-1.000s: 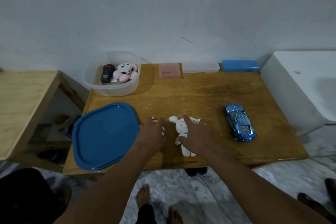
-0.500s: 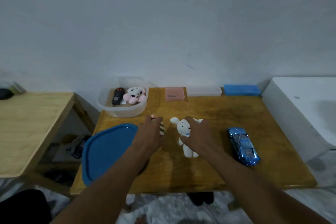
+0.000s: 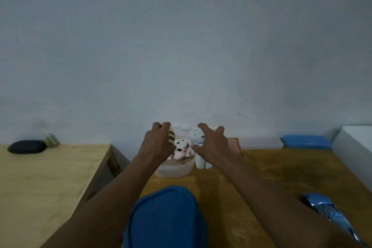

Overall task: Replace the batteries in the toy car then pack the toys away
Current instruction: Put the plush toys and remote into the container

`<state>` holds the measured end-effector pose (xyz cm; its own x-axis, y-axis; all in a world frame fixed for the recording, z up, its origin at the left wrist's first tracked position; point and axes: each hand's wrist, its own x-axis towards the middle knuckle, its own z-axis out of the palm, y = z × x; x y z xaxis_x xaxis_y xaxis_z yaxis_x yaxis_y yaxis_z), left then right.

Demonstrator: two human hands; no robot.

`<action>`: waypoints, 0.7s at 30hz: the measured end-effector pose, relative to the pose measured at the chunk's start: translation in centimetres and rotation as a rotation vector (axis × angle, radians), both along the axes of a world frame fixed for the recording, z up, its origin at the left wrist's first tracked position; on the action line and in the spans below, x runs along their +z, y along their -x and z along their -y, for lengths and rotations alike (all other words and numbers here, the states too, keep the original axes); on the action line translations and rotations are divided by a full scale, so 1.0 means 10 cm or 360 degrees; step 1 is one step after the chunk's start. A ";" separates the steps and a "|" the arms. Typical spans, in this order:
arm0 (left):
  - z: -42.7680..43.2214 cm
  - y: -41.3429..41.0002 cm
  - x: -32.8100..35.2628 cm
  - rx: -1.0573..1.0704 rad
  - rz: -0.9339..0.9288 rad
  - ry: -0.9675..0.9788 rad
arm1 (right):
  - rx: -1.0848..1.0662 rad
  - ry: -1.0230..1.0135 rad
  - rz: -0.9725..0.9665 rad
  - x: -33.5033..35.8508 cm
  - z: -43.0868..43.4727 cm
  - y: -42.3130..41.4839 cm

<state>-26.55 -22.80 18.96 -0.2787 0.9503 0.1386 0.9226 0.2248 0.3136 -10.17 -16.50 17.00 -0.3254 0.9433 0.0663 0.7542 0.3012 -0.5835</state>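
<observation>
My left hand point(image 3: 158, 143) is shut on a small striped toy point(image 3: 171, 136), raised over the clear plastic container point(image 3: 174, 170) at the back of the wooden table point(image 3: 281, 171). My right hand point(image 3: 213, 144) holds a white bunny plush point(image 3: 196, 134) upright just right of the container's rim. A pink and white spotted plush point(image 3: 182, 148) lies inside the container. The blue toy car point(image 3: 328, 210) rests on the table at the right, partly hidden by my right forearm. The blue container lid point(image 3: 167, 217) lies near the front.
A lighter wooden side table point(image 3: 50, 175) stands to the left with a black pouch point(image 3: 27, 146) on it. Along the wall sit a pink box point(image 3: 234, 145) and a blue box point(image 3: 307, 141). A white appliance point(image 3: 356, 141) stands at the far right.
Both hands have lifted their toys off the table and carried them back to the container. The camera has tilted up, so the table sits lower in view.
</observation>
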 end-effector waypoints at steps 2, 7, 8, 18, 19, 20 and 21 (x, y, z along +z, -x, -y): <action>-0.12 0.23 -0.02 -0.0014 0.0034 0.0019 | -0.0001 -0.0010 0.0015 -0.03 -0.08 0.23; -0.37 0.65 -0.17 -0.0087 0.0128 0.0074 | -0.0072 0.0000 0.0064 -0.14 -0.26 0.69; -0.40 0.71 -0.21 -0.0099 0.0149 0.0083 | -0.0088 0.0002 0.0079 -0.17 -0.29 0.77; -0.67 0.88 -0.73 -0.0072 0.0290 0.0204 | -0.0141 0.0124 0.0308 -0.52 -0.45 1.10; -0.68 0.88 -0.78 -0.0063 0.0273 0.0249 | -0.0134 0.0144 0.0326 -0.56 -0.46 1.11; -0.68 0.89 -0.83 -0.0055 0.0263 0.0293 | -0.0117 0.0172 0.0338 -0.61 -0.46 1.12; -0.68 0.90 -0.88 -0.0048 0.0259 0.0331 | -0.0110 0.0212 0.0332 -0.67 -0.47 1.14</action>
